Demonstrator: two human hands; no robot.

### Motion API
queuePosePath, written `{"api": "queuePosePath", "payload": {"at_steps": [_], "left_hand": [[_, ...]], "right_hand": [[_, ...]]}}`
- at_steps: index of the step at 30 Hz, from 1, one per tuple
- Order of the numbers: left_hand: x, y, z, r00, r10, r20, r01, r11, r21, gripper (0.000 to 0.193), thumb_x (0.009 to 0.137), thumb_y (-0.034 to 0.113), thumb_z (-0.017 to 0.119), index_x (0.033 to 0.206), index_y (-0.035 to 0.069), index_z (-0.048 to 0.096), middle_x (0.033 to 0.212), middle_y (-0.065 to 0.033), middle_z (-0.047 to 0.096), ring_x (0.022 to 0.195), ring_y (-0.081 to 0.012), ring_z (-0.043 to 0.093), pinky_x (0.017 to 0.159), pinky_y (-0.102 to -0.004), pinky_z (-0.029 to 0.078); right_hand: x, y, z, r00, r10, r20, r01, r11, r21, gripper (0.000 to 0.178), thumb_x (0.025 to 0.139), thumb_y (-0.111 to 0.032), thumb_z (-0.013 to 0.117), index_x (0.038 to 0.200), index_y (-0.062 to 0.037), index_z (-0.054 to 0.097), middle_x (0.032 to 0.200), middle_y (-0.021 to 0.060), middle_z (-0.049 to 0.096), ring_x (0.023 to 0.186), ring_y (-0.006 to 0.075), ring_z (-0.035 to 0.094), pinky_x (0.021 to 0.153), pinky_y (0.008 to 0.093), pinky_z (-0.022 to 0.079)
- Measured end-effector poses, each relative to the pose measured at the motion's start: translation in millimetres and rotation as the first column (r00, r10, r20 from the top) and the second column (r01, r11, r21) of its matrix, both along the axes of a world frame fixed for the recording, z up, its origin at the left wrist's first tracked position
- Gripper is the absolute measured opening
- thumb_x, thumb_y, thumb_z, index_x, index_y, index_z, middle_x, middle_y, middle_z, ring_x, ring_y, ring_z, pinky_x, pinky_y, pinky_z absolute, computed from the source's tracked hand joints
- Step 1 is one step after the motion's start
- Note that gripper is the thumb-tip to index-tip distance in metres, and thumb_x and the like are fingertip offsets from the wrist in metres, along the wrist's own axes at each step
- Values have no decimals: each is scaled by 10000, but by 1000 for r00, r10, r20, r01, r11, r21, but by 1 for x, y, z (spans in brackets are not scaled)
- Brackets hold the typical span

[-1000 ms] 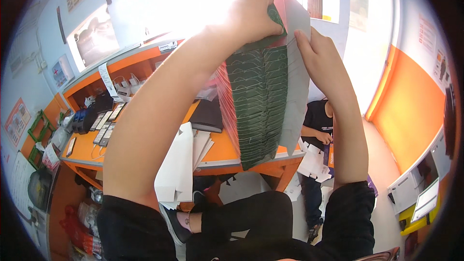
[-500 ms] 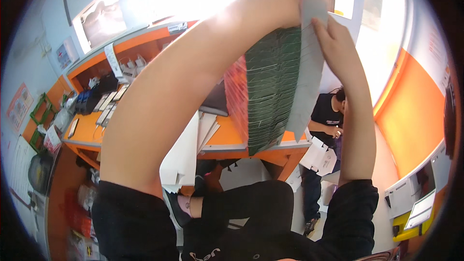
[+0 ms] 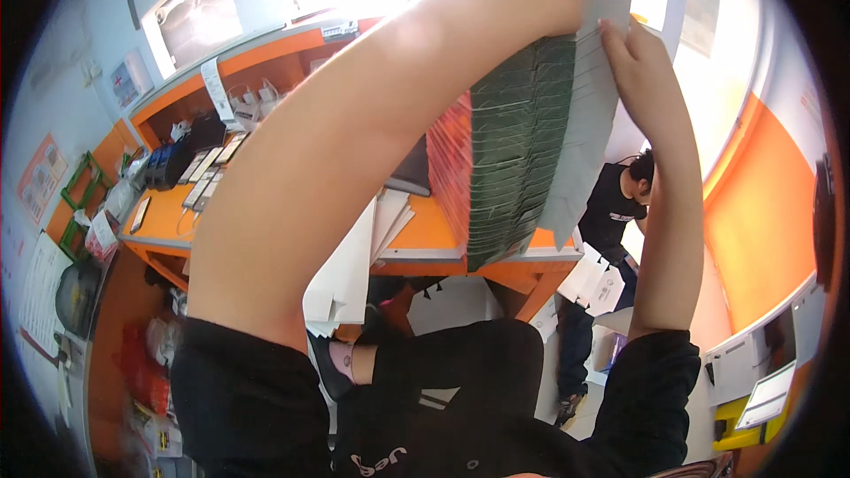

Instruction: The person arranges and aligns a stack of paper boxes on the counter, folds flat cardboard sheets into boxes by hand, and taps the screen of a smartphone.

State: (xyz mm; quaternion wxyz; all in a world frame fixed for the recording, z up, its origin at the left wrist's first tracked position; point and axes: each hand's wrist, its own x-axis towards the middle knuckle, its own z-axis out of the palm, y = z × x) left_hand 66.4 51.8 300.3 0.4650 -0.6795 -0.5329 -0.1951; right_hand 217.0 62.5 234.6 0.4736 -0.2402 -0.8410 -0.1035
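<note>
A thick fanned stack of thin sheets (image 3: 518, 150) is held upright in front of me, with a green edge, a red side and a grey outer face. My right hand (image 3: 636, 57) is closed on the grey side near the top, its thumb against the face. My left arm (image 3: 381, 133) arches up and across to the top of the stack, where the arm and the stack hide my left fingers. What the sheets are made of I cannot make out.
Behind the stack stands an orange desk (image 3: 425, 235) with several phones (image 3: 204, 164), white papers (image 3: 390, 221) and a dark flat object (image 3: 410, 173). A person in a black shirt (image 3: 614, 208) is at the right, beside a white box (image 3: 591, 279). An orange-and-white wall (image 3: 761, 168) rises further right.
The stack and both arms sit slightly higher and further right in the picture, and the room has shifted right too. The other person's hand has gone down from the chest.
</note>
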Motion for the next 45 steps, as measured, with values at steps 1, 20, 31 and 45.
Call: {"api": "queuePosePath", "payload": {"at_steps": [1, 20, 31, 45], "left_hand": [[2, 1, 4, 999, 42, 7, -42, 999, 22, 256, 802, 252, 511, 893, 61, 654, 853, -143, 621, 769, -277, 595, 707, -386, 467], [-19, -25, 10, 960, -228, 160, 269, 908, -322, 239, 755, 244, 572, 926, 102, 660, 961, -168, 627, 939, -289, 596, 818, -373, 458], [-165, -65, -32, 798, -549, 249, 594, 786, -172, 328, 706, 239, 660, 997, 91, 626, 1034, -114, 605, 991, -288, 570, 829, -374, 469], [-123, -42, -75, 349, -377, 858, 646, 760, 70, 330, 856, 132, 506, 1179, 70, 489, 1083, -138, 568, 870, -294, 584, 793, -349, 473]], "right_hand": [[-2, -2, -1, 1000, -15, 0, 15, 1000, 5, 386, 930, -315, 419, 991, 49, 532, 812, 172, 608, 758, 226, 568, 726, 321, 432], [-9, -24, -2, 891, 57, -450, -46, 998, 36, 367, 884, -225, 514, 1146, 12, 418, 995, 139, 570, 885, 224, 559, 842, 355, 421], [-70, -24, 11, 923, 229, -308, -174, 965, 197, 191, 870, -170, 469, 885, -24, 590, 794, 87, 569, 705, 165, 539, 666, 267, 421], [-44, 37, -5, 870, 222, -439, -266, 963, -40, 349, 794, -254, 511, 642, 53, 441, 524, 144, 396, 502, 174, 366, 504, 352, 333]]}}
